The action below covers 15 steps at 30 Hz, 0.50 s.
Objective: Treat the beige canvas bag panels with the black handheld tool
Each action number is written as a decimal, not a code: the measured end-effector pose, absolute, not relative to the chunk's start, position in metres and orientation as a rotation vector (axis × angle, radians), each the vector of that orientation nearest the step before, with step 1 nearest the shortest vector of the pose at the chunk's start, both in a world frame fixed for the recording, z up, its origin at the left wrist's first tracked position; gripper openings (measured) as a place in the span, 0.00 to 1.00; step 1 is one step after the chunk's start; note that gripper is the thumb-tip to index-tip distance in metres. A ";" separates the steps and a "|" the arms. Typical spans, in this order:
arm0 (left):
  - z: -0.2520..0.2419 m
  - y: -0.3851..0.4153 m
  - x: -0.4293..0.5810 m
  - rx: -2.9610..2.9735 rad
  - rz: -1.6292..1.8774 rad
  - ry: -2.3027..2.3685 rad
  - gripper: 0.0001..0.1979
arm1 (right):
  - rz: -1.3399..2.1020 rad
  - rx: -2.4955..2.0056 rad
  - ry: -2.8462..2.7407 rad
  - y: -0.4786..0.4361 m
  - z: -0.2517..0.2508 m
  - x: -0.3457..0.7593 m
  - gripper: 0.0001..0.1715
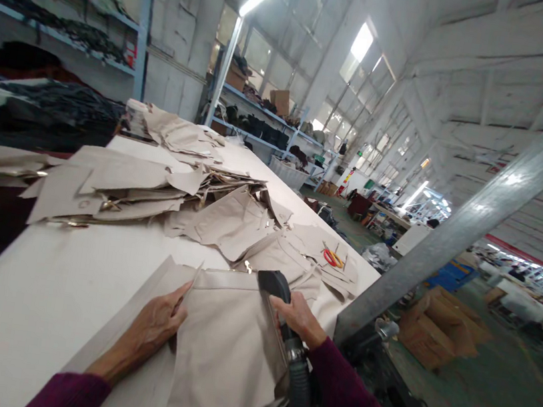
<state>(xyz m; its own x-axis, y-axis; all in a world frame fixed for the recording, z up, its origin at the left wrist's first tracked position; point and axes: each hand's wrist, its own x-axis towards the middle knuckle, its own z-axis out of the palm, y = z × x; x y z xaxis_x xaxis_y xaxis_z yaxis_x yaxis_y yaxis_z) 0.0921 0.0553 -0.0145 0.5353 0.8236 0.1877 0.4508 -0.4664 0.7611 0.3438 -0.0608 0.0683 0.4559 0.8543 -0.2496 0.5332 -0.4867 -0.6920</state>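
Head view: my left grip (165,315) pinches a beige panel (228,349) by its edge, my right grip (300,317) clasps the black nozzle (272,283); sideways drag could ruck the slack panel.

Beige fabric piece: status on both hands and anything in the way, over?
Left hand pinching beige fabric piece by its edge. Right hand on black hose nozzle at far right corner. Fabric pile close beyond.
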 end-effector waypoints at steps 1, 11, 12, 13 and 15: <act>-0.015 0.056 0.092 2.120 0.723 1.019 0.28 | 0.761 -2.181 -1.135 -0.060 0.073 0.347 0.19; -0.017 0.057 0.094 2.116 0.703 1.087 0.28 | 0.776 -2.118 -1.106 -0.108 0.113 0.337 0.17; -0.016 0.057 0.094 2.111 0.704 1.088 0.27 | 0.810 -2.115 -1.112 -0.110 0.108 0.332 0.16; -0.015 0.057 0.093 2.103 0.710 1.081 0.27 | 0.841 -2.111 -1.120 -0.109 0.102 0.328 0.15; -0.013 0.054 0.093 2.083 0.730 1.048 0.26 | 0.884 -2.113 -1.144 -0.101 0.089 0.324 0.15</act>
<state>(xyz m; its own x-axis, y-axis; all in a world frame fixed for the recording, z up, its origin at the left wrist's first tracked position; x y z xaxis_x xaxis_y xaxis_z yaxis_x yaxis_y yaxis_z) 0.0925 0.0544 -0.0129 0.5176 0.8378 0.1738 0.4535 -0.4409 0.7746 0.3238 -0.1014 0.0892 0.4147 0.8665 -0.2780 0.4875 -0.4695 -0.7361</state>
